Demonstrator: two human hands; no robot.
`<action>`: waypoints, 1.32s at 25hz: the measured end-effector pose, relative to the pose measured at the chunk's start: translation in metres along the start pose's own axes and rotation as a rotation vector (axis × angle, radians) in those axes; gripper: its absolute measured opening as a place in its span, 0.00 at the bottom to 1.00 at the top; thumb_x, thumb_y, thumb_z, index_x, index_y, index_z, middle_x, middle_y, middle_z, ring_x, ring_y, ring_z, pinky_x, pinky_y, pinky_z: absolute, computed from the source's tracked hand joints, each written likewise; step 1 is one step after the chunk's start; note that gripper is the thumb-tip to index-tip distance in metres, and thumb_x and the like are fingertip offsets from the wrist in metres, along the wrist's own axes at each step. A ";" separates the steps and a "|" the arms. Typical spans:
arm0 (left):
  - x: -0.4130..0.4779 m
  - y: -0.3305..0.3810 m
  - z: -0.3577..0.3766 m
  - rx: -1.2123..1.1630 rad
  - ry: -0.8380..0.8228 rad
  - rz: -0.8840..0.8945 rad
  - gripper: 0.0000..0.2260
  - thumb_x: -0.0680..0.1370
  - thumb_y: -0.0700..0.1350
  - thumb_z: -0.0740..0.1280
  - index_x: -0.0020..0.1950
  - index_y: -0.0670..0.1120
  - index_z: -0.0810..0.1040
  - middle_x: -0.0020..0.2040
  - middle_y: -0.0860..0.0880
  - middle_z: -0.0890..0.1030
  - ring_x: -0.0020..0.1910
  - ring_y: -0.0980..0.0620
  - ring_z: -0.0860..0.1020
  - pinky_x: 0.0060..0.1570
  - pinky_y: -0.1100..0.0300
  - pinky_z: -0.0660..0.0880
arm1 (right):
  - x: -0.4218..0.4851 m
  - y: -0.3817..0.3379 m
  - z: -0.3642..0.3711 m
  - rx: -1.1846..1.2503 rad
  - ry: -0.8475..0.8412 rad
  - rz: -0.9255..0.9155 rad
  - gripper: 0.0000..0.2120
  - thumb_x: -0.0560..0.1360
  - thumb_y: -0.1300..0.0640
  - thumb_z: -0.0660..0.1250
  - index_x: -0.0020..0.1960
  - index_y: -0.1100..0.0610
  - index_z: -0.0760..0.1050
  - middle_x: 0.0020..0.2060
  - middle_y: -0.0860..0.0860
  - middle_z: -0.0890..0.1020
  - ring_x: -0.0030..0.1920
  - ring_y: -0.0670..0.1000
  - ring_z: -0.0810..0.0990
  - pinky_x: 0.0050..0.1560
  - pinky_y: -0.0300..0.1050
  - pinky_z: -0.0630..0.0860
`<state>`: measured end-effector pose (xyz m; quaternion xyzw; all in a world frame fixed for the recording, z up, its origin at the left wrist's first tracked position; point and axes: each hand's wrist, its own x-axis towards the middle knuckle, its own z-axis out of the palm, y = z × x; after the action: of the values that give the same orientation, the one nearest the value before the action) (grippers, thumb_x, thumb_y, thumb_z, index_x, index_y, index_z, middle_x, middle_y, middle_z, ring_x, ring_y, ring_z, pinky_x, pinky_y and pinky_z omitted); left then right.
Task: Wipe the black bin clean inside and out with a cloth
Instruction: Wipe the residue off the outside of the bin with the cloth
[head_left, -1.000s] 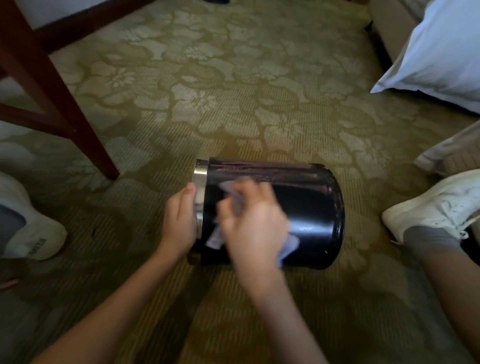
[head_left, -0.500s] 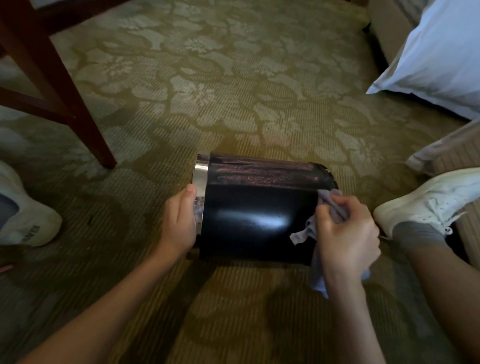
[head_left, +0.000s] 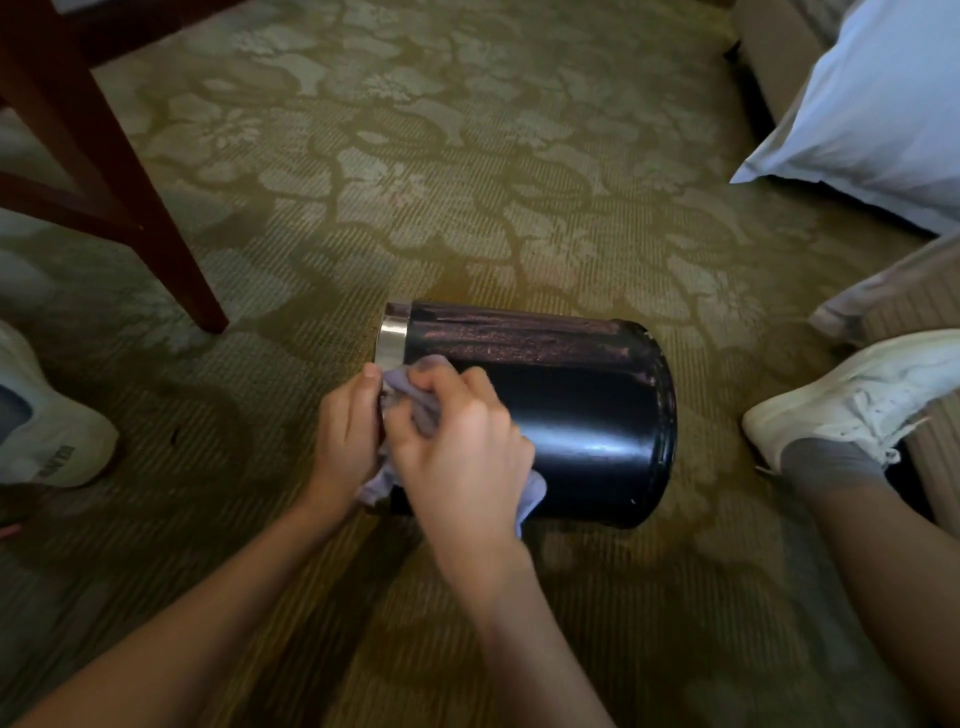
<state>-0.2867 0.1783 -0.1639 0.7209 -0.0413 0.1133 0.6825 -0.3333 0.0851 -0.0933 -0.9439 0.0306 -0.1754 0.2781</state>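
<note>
The black bin lies on its side on the patterned carpet, its silver rim pointing left and its base to the right. My left hand grips the rim end of the bin. My right hand holds a crumpled pale grey cloth and presses it against the bin's outer wall close to the rim, right beside my left hand. The bin's inside is hidden from this angle.
A dark wooden chair leg stands to the upper left. White shoes lie at the left and right, the right one on my leg. A white pillow rests at the upper right beside furniture.
My right hand has swept the cloth from the bin's base end back to the left, up to the rim beside my left hand. The left hand has kept its hold.
</note>
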 end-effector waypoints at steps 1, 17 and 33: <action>0.000 -0.001 0.000 0.017 0.007 -0.006 0.17 0.81 0.46 0.53 0.34 0.52 0.71 0.28 0.55 0.75 0.27 0.61 0.70 0.31 0.61 0.67 | 0.001 0.009 -0.006 -0.018 0.002 0.000 0.11 0.74 0.45 0.63 0.56 0.42 0.74 0.46 0.43 0.75 0.41 0.47 0.78 0.35 0.44 0.71; -0.008 -0.007 -0.003 0.165 -0.002 0.106 0.15 0.83 0.37 0.57 0.40 0.46 0.76 0.35 0.57 0.81 0.35 0.60 0.78 0.35 0.63 0.74 | 0.007 -0.018 0.008 -0.052 0.073 0.070 0.10 0.71 0.46 0.68 0.51 0.45 0.79 0.45 0.47 0.79 0.38 0.53 0.81 0.36 0.42 0.63; -0.018 0.000 -0.001 0.033 -0.022 -0.033 0.19 0.80 0.54 0.52 0.33 0.50 0.70 0.26 0.51 0.73 0.24 0.55 0.69 0.25 0.59 0.64 | 0.018 0.059 -0.048 -0.090 0.153 0.307 0.10 0.73 0.47 0.67 0.52 0.48 0.79 0.47 0.51 0.82 0.46 0.57 0.81 0.43 0.50 0.77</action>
<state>-0.3043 0.1773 -0.1679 0.7338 -0.0350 0.0945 0.6719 -0.3303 0.0078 -0.0820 -0.9236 0.2032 -0.2005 0.2558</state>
